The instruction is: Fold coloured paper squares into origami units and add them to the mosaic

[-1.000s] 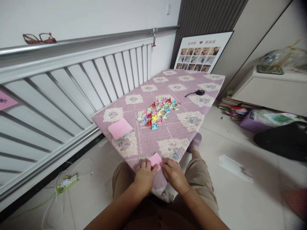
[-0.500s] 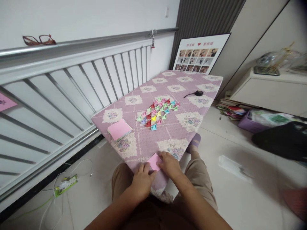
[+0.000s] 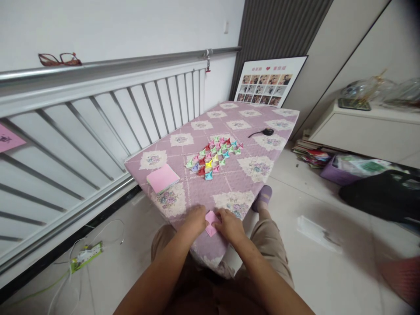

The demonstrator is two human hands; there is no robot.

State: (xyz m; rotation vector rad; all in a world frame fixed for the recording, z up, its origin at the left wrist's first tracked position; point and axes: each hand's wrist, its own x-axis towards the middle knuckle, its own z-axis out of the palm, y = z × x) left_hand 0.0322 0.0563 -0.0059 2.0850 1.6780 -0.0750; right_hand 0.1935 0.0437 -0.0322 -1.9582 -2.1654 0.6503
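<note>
Two sides of a pink origami sheet [image 3: 211, 225] are gripped between the left hand [image 3: 194, 219] and right hand [image 3: 230, 224], fingers narrowly curled, apparently for steadiness. Beyond the left hand, a paper stack [image 3: 163, 178] is placed within reach.

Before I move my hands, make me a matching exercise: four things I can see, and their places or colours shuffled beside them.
1. Eyeglasses
2. Paper stack
3. Cluster of small folded shapes
4. Small pink paper

A. Many colours, including red, green, blue and yellow
B. Between the left hand and the right hand
C. On top of the metal rail
D. Near the left edge of the table, pink on top

Right pairs: 1-C, 2-D, 3-A, 4-B
</note>
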